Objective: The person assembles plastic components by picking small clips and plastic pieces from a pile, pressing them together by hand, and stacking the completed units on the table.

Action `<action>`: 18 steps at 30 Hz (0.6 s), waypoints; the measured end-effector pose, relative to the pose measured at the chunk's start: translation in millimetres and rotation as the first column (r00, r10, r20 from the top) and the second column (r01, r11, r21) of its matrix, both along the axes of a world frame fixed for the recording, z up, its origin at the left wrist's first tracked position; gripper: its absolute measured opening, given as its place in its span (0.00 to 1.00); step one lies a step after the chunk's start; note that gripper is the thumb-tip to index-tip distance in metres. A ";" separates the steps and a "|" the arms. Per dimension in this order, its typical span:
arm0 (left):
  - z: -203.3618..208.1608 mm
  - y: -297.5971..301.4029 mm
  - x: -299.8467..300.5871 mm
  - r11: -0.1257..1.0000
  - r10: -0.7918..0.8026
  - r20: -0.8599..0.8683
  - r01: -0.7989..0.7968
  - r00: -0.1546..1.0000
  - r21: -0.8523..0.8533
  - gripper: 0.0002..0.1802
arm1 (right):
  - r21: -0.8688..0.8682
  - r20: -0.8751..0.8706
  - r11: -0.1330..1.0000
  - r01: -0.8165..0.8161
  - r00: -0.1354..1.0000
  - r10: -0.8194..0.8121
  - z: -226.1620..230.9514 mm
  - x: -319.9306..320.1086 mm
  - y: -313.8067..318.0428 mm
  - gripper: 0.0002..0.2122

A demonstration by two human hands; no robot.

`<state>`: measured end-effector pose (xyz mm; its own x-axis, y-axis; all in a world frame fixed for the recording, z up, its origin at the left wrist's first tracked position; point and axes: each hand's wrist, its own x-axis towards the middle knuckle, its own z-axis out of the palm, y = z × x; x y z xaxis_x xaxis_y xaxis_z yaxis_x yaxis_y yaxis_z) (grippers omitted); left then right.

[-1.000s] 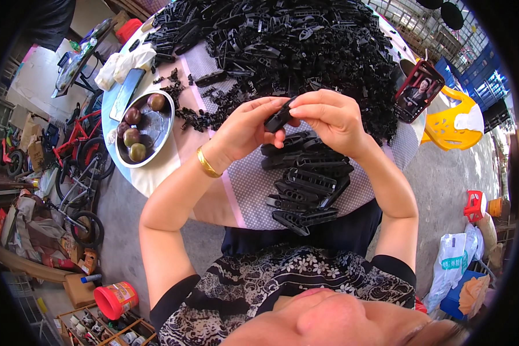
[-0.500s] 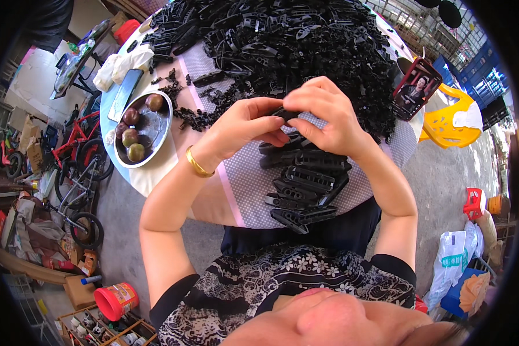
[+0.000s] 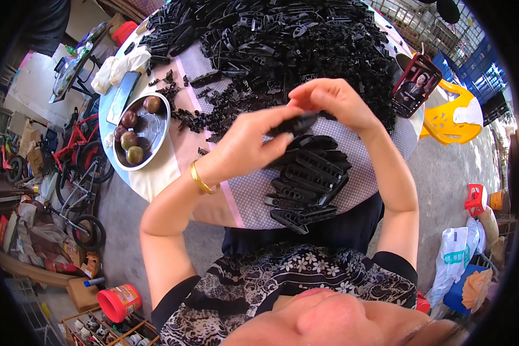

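Note:
My left hand (image 3: 249, 140), with a gold bangle at its wrist, grips a dark, oblong black plastic piece (image 3: 300, 123) between thumb and fingers. My right hand (image 3: 341, 105) is just beyond it to the right, its fingers bent and drawn together; what they pinch, if anything, is hidden. Below the hands, a stack of long, slotted black plastic pieces (image 3: 308, 181) lies near the table's front edge. Farther off, a big heap of similar black parts (image 3: 259, 40) covers the back of the table, with small black toothed pieces (image 3: 352, 86) along its near side.
On the left of the round table (image 3: 213, 213) are a metal bowl (image 3: 145, 141) with several round fruits, a phone-like slab (image 3: 123, 97) and a crumpled white bag (image 3: 121, 66). A phone (image 3: 416, 86) stands upright at the right edge, by a yellow plastic chair (image 3: 452, 118). Bicycles (image 3: 78, 173) stand leftward.
My hands were together around the small dark piece. Now the left has turned, back upward, carrying the black piece over the stack, and the right has drawn slightly up and right.

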<state>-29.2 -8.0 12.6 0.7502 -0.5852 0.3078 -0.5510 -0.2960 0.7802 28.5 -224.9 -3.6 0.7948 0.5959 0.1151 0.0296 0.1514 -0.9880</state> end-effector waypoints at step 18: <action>-55.0 68.5 102.9 0.832 0.399 0.572 -0.545 0.717 0.102 0.13 | -0.455 0.845 0.726 0.515 0.507 0.171 -15.6 -13.8 21.8 0.06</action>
<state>73.7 60.5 -42.4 0.7224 -0.3065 0.6198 -0.5736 -0.7663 0.2895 14.7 -203.1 -19.1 0.6297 0.6452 0.4326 0.7763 -0.5427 -0.3206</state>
